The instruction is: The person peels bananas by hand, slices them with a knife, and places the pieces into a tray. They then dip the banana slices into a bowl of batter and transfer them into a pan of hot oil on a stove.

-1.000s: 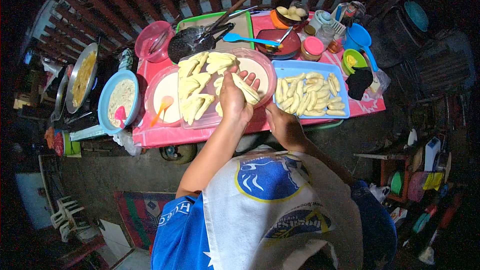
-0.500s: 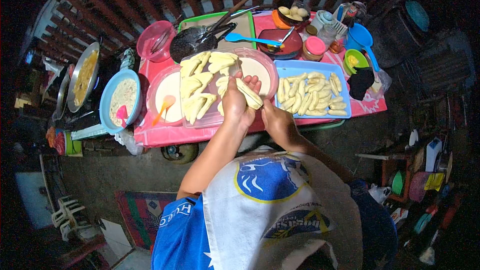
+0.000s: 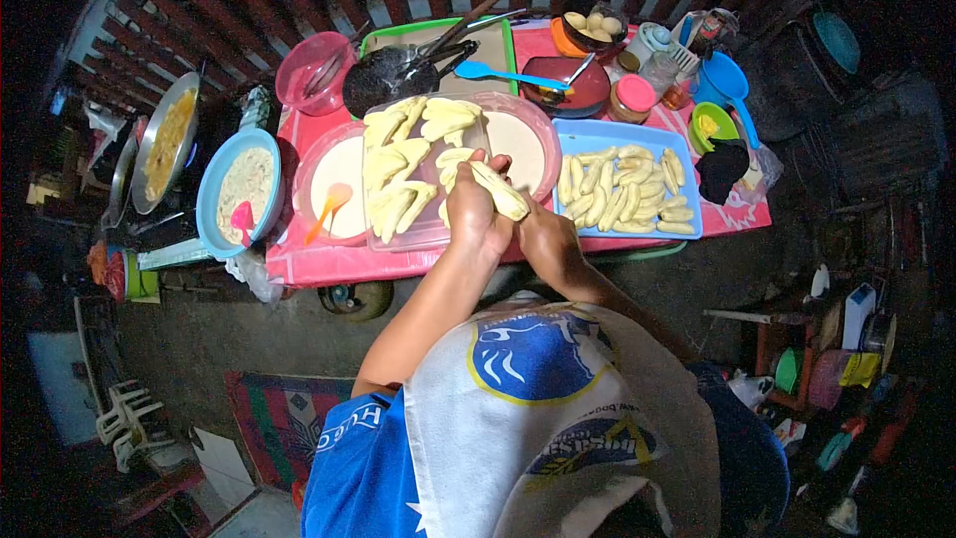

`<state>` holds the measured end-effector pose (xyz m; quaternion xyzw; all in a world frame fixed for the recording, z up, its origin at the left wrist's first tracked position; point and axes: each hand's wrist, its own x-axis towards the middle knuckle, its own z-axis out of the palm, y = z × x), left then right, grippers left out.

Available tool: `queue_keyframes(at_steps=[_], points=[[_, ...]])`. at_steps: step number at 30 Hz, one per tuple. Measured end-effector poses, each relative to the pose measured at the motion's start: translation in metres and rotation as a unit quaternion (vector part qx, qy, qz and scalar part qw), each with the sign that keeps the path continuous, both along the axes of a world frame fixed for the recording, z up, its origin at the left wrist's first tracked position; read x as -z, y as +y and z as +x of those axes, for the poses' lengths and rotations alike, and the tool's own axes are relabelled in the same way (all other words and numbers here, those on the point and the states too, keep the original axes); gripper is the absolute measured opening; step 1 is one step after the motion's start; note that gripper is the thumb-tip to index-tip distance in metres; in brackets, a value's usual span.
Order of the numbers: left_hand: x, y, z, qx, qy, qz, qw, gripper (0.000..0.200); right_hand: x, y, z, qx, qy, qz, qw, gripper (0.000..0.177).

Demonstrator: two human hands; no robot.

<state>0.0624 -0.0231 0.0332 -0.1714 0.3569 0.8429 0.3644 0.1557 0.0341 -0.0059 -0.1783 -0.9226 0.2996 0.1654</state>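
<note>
My left hand [image 3: 472,209] is closed round a peeled banana [image 3: 500,191], palm turned up, with the fruit lying slantwise across it. Close against the banana's near end is my right hand [image 3: 546,237]; its fingers are curled in, and whatever they hold is hidden. Beneath and beyond my hands, a clear pink tray [image 3: 422,231] bears several fanned, sliced bananas [image 3: 396,161]. Whole peeled bananas [image 3: 619,189] lie piled in a light blue tray [image 3: 564,128] to the right.
Pale batter fills two pink bowls [image 3: 549,130] beside the clear tray. A blue bowl [image 3: 206,201] with a pink spoon and a frying pan [image 3: 165,144] stand left. Behind are a green-rimmed tray [image 3: 513,52], a blue spatula [image 3: 498,74], a dark red bowl [image 3: 588,105] and jars [image 3: 633,98].
My right hand has shifted slightly left and down, nearer my left wrist. My left hand still holds the banana. The whole view has shifted a little.
</note>
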Motion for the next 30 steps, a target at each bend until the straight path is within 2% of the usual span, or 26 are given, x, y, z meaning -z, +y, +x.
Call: queue_keyframes(at_steps=[7, 11, 13, 16, 20, 30], points=[[-0.013, 0.002, 0.005, 0.001, 0.004, -0.022, 1.000, 0.032, 0.011, 0.006, -0.003, -0.033, -0.007, -0.002, 0.999, 0.016], [-0.004, -0.001, -0.014, -0.039, 0.028, 0.015, 0.999, 0.032, -0.006, 0.011, 0.020, -0.036, 0.020, -0.011, 0.999, 0.013], [-0.011, -0.003, -0.024, -0.098, 0.021, 0.052, 0.994, 0.034, -0.005, 0.016, 0.038, -0.029, -0.130, 0.004, 0.991, 0.012], [-0.018, -0.004, -0.024, -0.113, -0.001, 0.069, 0.991, 0.033, -0.021, 0.014, 0.050, 0.008, -0.157, -0.014, 0.987, 0.013], [-0.017, 0.005, -0.015, -0.083, 0.013, 0.051, 0.995, 0.033, -0.033, 0.011, 0.040, 0.018, -0.105, -0.035, 0.994, 0.013], [-0.028, 0.006, 0.001, -0.065, 0.031, 0.034, 0.997, 0.032, -0.024, 0.011, 0.032, -0.040, -0.028, -0.003, 0.999, 0.016]])
